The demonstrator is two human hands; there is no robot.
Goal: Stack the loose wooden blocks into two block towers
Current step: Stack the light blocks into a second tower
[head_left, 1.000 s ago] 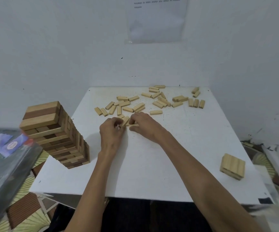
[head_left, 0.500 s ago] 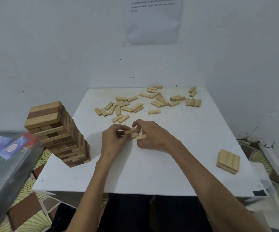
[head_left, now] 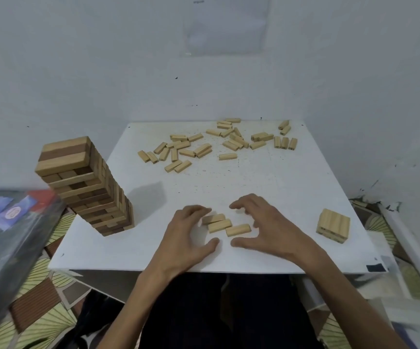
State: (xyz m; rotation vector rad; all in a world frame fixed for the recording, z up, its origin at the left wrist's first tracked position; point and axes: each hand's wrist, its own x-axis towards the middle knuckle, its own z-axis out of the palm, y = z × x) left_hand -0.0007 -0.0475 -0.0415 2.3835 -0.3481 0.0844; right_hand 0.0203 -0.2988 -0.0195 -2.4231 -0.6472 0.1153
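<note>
A white tabletop stands in a corner by a pale wall. Three blocks lie flat on it, near the front edge. They lie side by side like little steps, each one a bit more to the right than the one behind it. They touch each other.

The left hand is on the left of the three blocks. Its grip is open: the fingers are spread and bent a little, and they hold nothing. The fingertips are right at the end of the far block, but I cannot tell if they touch it. The thumb points at the right hand's thumb.

The right hand is on the right of the three blocks. Its grip is open too, with fingers spread and holding nothing. Its fingers look blurry.

A tower of light and dark blocks stands at the left side of the tabletop. A stack of light blocks sits near the front right corner, well apart from the hands.

Many loose blocks lie scattered at the far side of the tabletop.

A blurry box is at the left, beside the tower. A paper hangs on the wall.
</note>
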